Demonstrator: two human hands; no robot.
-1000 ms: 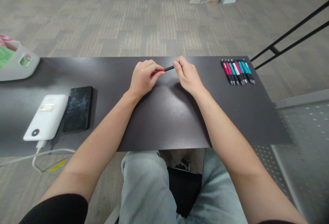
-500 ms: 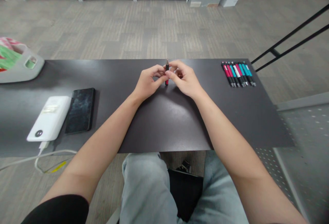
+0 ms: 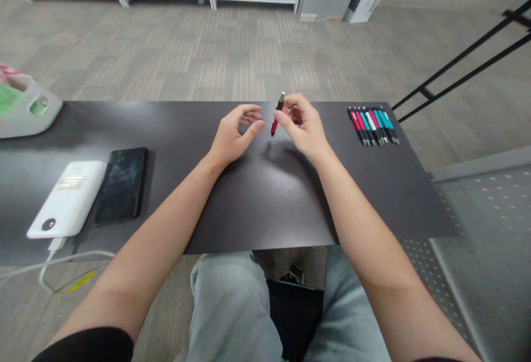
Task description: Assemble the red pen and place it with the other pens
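A red and black pen (image 3: 275,120) is pinched between the thumb and fingers of my right hand (image 3: 305,127). It tilts slightly, its silver tip up and its red end down, just above the dark table (image 3: 257,201). To the left of the pen, my left hand (image 3: 235,134) holds nothing; its thumb and fingers are apart and a small gap separates them from the pen. Off to the right lies a row of several pens (image 3: 373,125) in red, teal and white with black grips, side by side near the table's right end.
On the left, a white power bank (image 3: 68,198) with a cable (image 3: 53,262) lies beside a black phone (image 3: 122,185). A pale basket (image 3: 37,104) stands at the far left. Black metal bars (image 3: 431,93) rise past the table's right edge.
My left hand has let go of the pen and drawn slightly left. My right hand keeps the pen, which has gone from upright to tilted. The view has shifted a little.
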